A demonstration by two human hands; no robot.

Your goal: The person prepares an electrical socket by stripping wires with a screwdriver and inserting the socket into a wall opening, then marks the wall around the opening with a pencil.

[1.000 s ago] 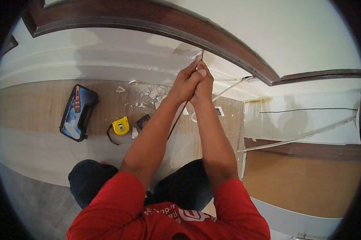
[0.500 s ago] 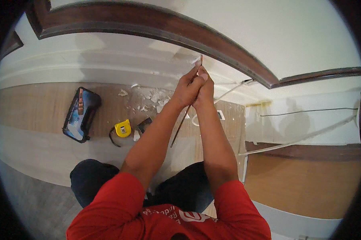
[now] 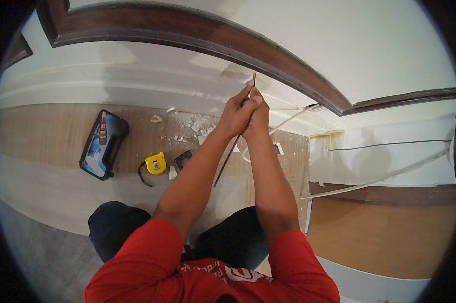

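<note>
Close together at the wall, my left hand [image 3: 237,115] and my right hand [image 3: 258,112] are both closed around one thin, dark reddish-brown rod [image 3: 226,160]. Its lower part slants down between my forearms. The rod's upper tip pokes out past my fingers, by a rough, chipped white patch [image 3: 248,80] on the wall just below the dark wood trim [image 3: 212,38]. My palms hide the rod's middle, and whether the tip touches the wall I cannot tell. White plaster chips [image 3: 200,123] lie scattered on the wood-look surface below my left hand.
Left on that surface are a black tool case [image 3: 104,145] with a picture label, a yellow tape measure [image 3: 155,163] and a small dark square box [image 3: 183,160]. A whitish cable [image 3: 293,117] runs from the wall at right. Beyond it, a pale conduit [image 3: 384,178] crosses a recess.
Both hands and the rod remain at the same wall spot, with the rod's lower end shifted very slightly left. The whole view has moved down a little.
</note>
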